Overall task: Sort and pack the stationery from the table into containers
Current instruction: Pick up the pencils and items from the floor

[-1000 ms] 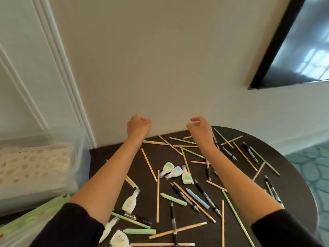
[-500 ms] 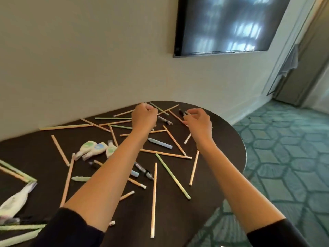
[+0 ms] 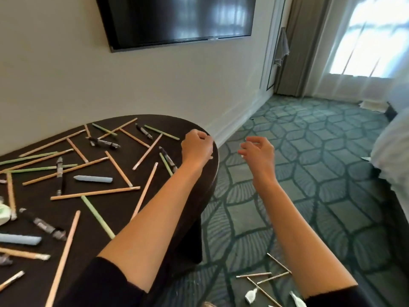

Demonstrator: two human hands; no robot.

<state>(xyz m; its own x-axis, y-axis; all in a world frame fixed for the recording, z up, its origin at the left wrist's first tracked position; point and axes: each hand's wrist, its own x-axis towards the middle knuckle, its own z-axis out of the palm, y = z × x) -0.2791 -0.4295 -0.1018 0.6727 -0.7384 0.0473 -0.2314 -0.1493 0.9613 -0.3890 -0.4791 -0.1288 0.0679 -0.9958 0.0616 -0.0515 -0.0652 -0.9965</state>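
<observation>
The left hand [image 3: 197,147] was curled into a loose fist, knuckles up, and nothing showed inside it. It hung over the rounded right end of the dark table [image 3: 218,167]. The right hand [image 3: 257,151] was held out beside it, past the table edge and above the carpet [image 3: 309,173]. Its fingers were apart and softly bent, holding nothing.

Stationery lay scattered and crossed over the tabletop to the left of the fist. There were long tan pencils [image 3: 95,192], pale green pencils [image 3: 97,214], dark pens [image 3: 104,143] and a stubby blue marker [image 3: 93,179]. A pen [image 3: 168,159] and a green pencil lay just beside the left wrist. A few more thin pencils [image 3: 253,275] and a small white item [image 3: 251,295] lay on the carpet near the right elbow. No container was in view. A dark television [image 3: 177,18] hung on the wall behind.

Sorting seemed barely begun. A sound way forward would be to take one kind at a time. The person could lift the topmost of the crossed pencils first, pinch each near its middle and square the ends before packing. The pieces on the floor also needed collecting.
</observation>
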